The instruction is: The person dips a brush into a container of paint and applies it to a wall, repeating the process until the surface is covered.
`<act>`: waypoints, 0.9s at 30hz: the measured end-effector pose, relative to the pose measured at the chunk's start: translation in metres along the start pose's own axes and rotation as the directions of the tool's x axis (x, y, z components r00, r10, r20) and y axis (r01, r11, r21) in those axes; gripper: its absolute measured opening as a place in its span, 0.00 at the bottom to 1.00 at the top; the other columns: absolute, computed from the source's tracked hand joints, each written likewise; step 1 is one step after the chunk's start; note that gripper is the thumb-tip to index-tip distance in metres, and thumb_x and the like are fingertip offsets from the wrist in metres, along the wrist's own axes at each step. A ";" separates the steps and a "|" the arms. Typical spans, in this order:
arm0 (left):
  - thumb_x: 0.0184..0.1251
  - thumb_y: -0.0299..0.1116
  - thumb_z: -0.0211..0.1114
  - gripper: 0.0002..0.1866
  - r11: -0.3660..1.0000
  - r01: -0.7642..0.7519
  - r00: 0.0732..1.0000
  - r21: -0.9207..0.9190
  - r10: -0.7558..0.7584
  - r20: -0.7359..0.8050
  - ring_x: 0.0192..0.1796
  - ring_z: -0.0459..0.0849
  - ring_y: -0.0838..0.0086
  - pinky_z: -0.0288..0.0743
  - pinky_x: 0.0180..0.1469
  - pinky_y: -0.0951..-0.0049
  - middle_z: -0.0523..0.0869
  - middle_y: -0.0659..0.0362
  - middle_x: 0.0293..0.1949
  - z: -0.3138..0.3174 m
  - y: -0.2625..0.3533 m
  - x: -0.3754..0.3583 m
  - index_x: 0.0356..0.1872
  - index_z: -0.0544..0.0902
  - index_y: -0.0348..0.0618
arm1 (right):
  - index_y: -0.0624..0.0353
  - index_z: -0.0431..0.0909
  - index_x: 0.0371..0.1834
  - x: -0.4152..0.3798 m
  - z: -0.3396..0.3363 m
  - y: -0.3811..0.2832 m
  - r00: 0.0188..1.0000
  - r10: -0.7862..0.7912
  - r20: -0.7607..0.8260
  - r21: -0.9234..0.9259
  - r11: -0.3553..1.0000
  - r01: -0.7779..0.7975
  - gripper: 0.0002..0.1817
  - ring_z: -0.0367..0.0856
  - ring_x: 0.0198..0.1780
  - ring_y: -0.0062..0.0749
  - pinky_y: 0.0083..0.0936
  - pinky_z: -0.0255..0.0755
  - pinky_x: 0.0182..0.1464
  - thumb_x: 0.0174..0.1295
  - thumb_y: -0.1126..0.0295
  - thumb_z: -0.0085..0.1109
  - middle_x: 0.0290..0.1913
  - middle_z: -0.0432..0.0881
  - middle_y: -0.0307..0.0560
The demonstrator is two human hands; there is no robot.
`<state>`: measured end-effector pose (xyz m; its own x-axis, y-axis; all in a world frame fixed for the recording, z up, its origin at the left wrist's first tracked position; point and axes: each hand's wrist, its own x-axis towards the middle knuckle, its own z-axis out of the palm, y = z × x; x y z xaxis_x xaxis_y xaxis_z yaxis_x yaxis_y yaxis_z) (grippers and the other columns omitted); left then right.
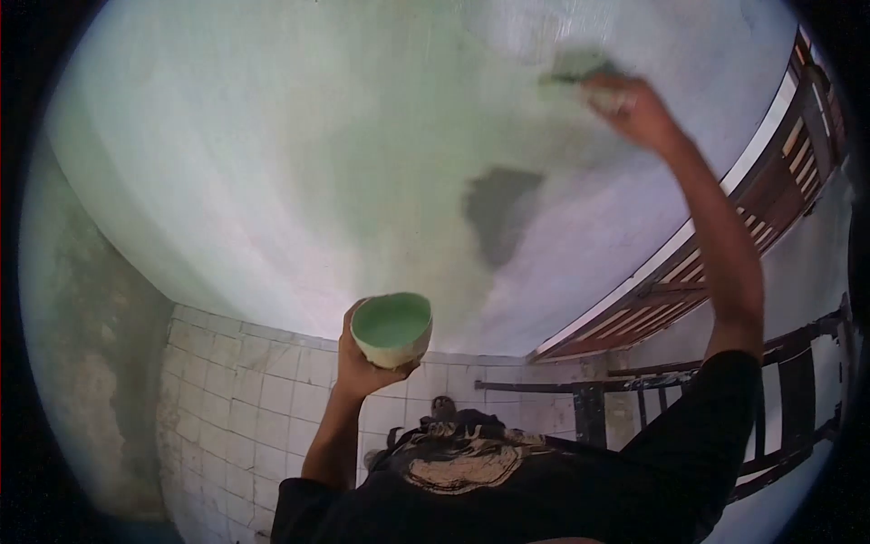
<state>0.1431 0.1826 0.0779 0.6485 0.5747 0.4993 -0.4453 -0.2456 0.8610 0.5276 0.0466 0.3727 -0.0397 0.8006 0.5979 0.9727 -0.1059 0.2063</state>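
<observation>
My left hand (362, 364) is wrapped round a pale bowl (391, 352) of light green paint (391, 321), held below the middle of the view. Raised at the upper right, my right hand (623, 102) is closed on a paintbrush (564, 80), smeared by motion, with its head pointing left at the wall. The wall (381, 181) in front carries green paint over much of its surface, with whiter patches toward the right and bottom. A shadow of the raised arm and hand falls on it.
White floor tiles (263, 390) lie below, along the wall's foot. A brown slatted wooden frame (671, 290) stands at the right. Nearer is a dark railing (594, 399) or furniture piece beside my right arm. A stained side wall (100, 344) closes off the left.
</observation>
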 end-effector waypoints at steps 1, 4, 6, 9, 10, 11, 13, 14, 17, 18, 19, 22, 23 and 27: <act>0.28 0.34 0.80 0.51 1.000 0.007 1.000 0.019 -0.007 0.007 0.54 0.75 0.64 0.71 0.54 0.64 0.74 0.48 0.52 0.001 0.002 0.005 0.58 0.59 0.35 | 0.59 0.79 0.43 0.017 -0.015 0.013 0.996 -0.089 0.000 0.028 0.996 0.089 0.12 0.79 0.48 0.35 0.24 0.70 0.54 0.54 0.73 0.61 0.45 0.81 0.48; 0.28 0.33 0.79 0.51 1.000 0.000 1.000 0.003 0.000 0.011 0.54 0.75 0.64 0.71 0.54 0.64 0.74 0.49 0.52 0.001 0.008 0.016 0.58 0.59 0.35 | 0.60 0.78 0.43 0.061 -0.064 0.007 0.993 -0.018 -0.121 -0.121 0.993 0.003 0.12 0.80 0.45 0.32 0.26 0.72 0.50 0.56 0.72 0.59 0.42 0.82 0.49; 0.27 0.34 0.79 0.50 0.999 0.021 0.999 -0.034 -0.020 0.026 0.54 0.75 0.64 0.71 0.54 0.64 0.74 0.49 0.52 0.004 0.010 0.023 0.58 0.60 0.35 | 0.61 0.78 0.43 0.079 -0.090 -0.032 0.939 0.228 -0.257 0.006 0.972 -0.234 0.13 0.79 0.47 0.35 0.28 0.71 0.52 0.55 0.70 0.59 0.45 0.80 0.50; 0.27 0.34 0.79 0.49 0.999 0.031 0.999 -0.026 -0.030 0.023 0.53 0.75 0.64 0.71 0.54 0.64 0.74 0.50 0.52 0.007 0.015 0.026 0.57 0.61 0.35 | 0.59 0.77 0.47 0.083 -0.101 -0.016 0.923 0.005 -0.385 -0.019 1.000 -0.013 0.16 0.78 0.47 0.38 0.31 0.71 0.53 0.54 0.70 0.60 0.48 0.79 0.49; 0.27 0.34 0.79 0.49 0.999 0.021 0.999 -0.029 -0.020 0.027 0.53 0.75 0.64 0.71 0.54 0.64 0.74 0.50 0.52 0.009 0.015 0.027 0.57 0.61 0.35 | 0.58 0.77 0.47 0.078 -0.093 -0.001 0.884 -0.262 -0.388 -0.384 0.918 0.104 0.16 0.78 0.46 0.37 0.31 0.71 0.52 0.54 0.70 0.60 0.48 0.79 0.49; 0.27 0.34 0.78 0.47 0.997 0.025 1.000 -0.072 -0.026 -0.011 0.52 0.76 0.64 0.72 0.53 0.64 0.75 0.50 0.51 0.011 0.015 0.026 0.55 0.64 0.34 | 0.58 0.77 0.47 0.073 -0.081 0.013 0.813 -0.504 -0.290 -0.697 0.694 0.181 0.17 0.78 0.46 0.37 0.31 0.71 0.52 0.53 0.71 0.61 0.48 0.78 0.49; 0.27 0.34 0.77 0.44 0.992 0.020 0.999 -0.121 -0.026 -0.047 0.51 0.77 0.64 0.73 0.52 0.64 0.76 0.50 0.50 0.012 0.013 0.027 0.54 0.67 0.33 | 0.55 0.75 0.52 0.043 -0.039 0.016 0.927 -0.318 -0.200 -0.582 0.800 0.149 0.25 0.74 0.55 0.40 0.33 0.66 0.59 0.46 0.78 0.59 0.53 0.76 0.50; 0.28 0.34 0.77 0.44 0.993 0.022 1.000 -0.116 -0.025 -0.020 0.51 0.77 0.64 0.73 0.52 0.64 0.76 0.50 0.50 0.011 0.010 0.028 0.54 0.66 0.34 | 0.50 0.73 0.53 0.026 -0.021 0.013 0.948 -0.280 -0.148 -0.581 0.800 0.146 0.25 0.72 0.56 0.40 0.33 0.68 0.57 0.47 0.73 0.58 0.54 0.75 0.46; 0.28 0.34 0.77 0.45 0.991 -0.024 0.999 -0.130 0.022 -0.023 0.52 0.76 0.64 0.73 0.53 0.63 0.75 0.50 0.50 0.017 0.010 0.035 0.55 0.66 0.34 | 0.49 0.73 0.51 -0.028 0.017 -0.016 0.966 -0.255 0.035 -0.409 0.878 0.247 0.26 0.74 0.52 0.42 0.32 0.74 0.48 0.44 0.72 0.60 0.51 0.75 0.42; 0.28 0.34 0.77 0.45 0.988 -0.062 0.997 -0.142 0.055 -0.055 0.52 0.76 0.64 0.72 0.53 0.63 0.75 0.50 0.50 0.019 0.012 0.036 0.55 0.65 0.34 | 0.49 0.73 0.51 -0.032 0.021 -0.020 0.967 -0.253 0.036 -0.410 0.879 0.245 0.26 0.74 0.52 0.42 0.32 0.74 0.48 0.44 0.72 0.60 0.51 0.75 0.42; 0.28 0.34 0.77 0.45 0.988 -0.046 0.998 -0.149 0.038 -0.053 0.52 0.76 0.64 0.72 0.53 0.63 0.75 0.50 0.50 0.019 0.015 0.034 0.55 0.65 0.34 | 0.49 0.72 0.51 -0.039 0.025 -0.025 0.962 -0.236 0.139 -0.316 0.910 0.269 0.26 0.75 0.49 0.42 0.33 0.74 0.46 0.43 0.72 0.61 0.50 0.75 0.41; 0.27 0.35 0.78 0.48 0.997 0.029 0.999 -0.077 -0.031 -0.035 0.54 0.75 0.63 0.71 0.54 0.61 0.73 0.50 0.52 0.015 0.017 0.039 0.56 0.63 0.35 | 0.52 0.74 0.48 -0.031 0.011 -0.037 0.945 -0.280 0.170 -0.084 0.951 0.297 0.21 0.77 0.41 0.43 0.35 0.74 0.42 0.46 0.70 0.62 0.45 0.78 0.43; 0.27 0.36 0.79 0.49 0.995 0.017 1.000 -0.101 -0.019 -0.021 0.54 0.74 0.63 0.71 0.55 0.60 0.73 0.50 0.53 0.014 0.015 0.039 0.57 0.62 0.35 | 0.53 0.75 0.46 -0.022 0.004 -0.034 0.970 -0.176 0.168 -0.040 0.982 0.185 0.19 0.77 0.41 0.43 0.35 0.73 0.42 0.48 0.71 0.61 0.44 0.78 0.45; 0.27 0.38 0.80 0.53 0.990 -0.013 0.999 -0.140 0.007 -0.046 0.56 0.73 0.62 0.70 0.56 0.60 0.70 0.50 0.54 0.013 0.008 0.037 0.59 0.58 0.36 | 0.55 0.76 0.47 0.041 -0.044 0.010 0.997 -0.007 0.073 -0.008 1.000 0.008 0.16 0.78 0.45 0.43 0.35 0.71 0.48 0.53 0.72 0.57 0.45 0.79 0.50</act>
<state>0.1714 0.1920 0.1043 0.6164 0.6081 0.5002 -0.5362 -0.1411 0.8322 0.5261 0.0521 0.4333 -0.0299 0.8424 0.5380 0.9706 -0.1042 0.2171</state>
